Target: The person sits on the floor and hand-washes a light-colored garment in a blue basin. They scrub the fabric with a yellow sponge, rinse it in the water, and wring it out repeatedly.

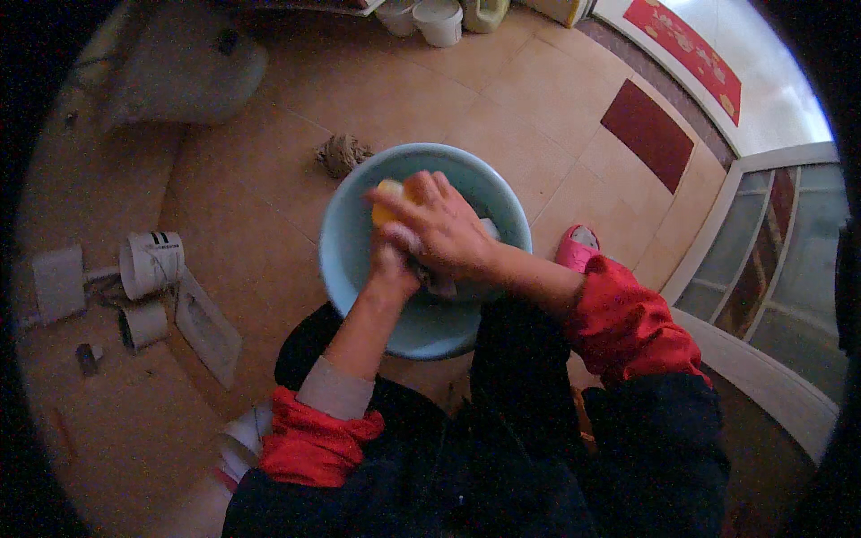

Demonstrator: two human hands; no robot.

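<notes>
A light blue plastic basin (334,269) stands on the floor between my knees. Over it, my right hand (452,225) is closed around a yellow bar, apparently soap (385,212), whose end shows by the fingers. My left hand (391,259) is just beneath it, gripping a bunched wet cloth (440,285). The two hands press together, blurred, and hide most of the cloth. A pale piece of fabric (490,228) shows at the right inside the basin.
A brown bundled rag (342,155) lies beside the basin's upper left. To the right are a pink slipper (577,249) and a glass-paned door (760,249). White buckets (438,23) and a plastic jug (487,15) stand far ahead. White containers (153,264) sit at left.
</notes>
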